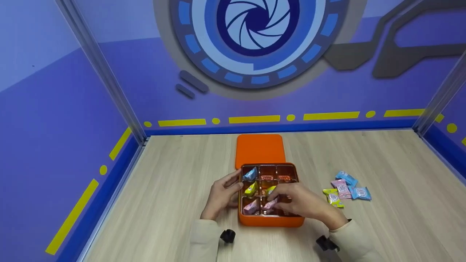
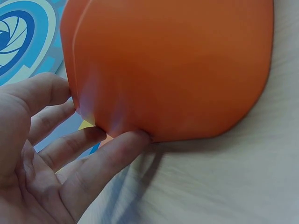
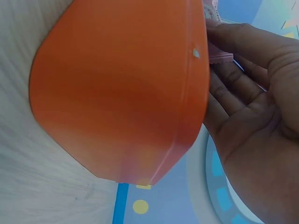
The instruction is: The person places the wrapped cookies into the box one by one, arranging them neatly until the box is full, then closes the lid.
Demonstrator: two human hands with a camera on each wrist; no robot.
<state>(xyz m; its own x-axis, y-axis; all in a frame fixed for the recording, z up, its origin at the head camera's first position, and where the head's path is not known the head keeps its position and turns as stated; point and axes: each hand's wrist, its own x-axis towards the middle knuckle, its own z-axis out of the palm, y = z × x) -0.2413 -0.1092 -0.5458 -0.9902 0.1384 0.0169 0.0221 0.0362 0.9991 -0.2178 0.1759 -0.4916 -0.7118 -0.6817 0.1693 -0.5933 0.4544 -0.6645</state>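
An orange box (image 1: 271,221) with a divided inside stands on the table. My left hand (image 1: 220,193) rests against its left side, fingertips touching the wall in the left wrist view. Over the box's near middle compartment, my right hand (image 1: 304,202) pinches a pink wrapped candy (image 1: 270,204) between thumb and fingers; its crimped end pokes out past the rim in the right wrist view. In the left column lie a blue candy (image 1: 250,174) at the back, a yellow-green candy (image 1: 251,189) in the middle and a pink candy (image 1: 251,207) in front. Another yellow-green candy (image 1: 270,190) sits in the centre compartment, partly hidden by my right hand.
An orange lid (image 1: 260,149) lies flat behind the box. To the right is a loose pile of several wrapped candies, among them a blue candy (image 1: 361,193), a pink candy (image 1: 341,188) and a yellow-green candy (image 1: 332,197). Printed panels (image 1: 255,105) wall the table at the back and sides.
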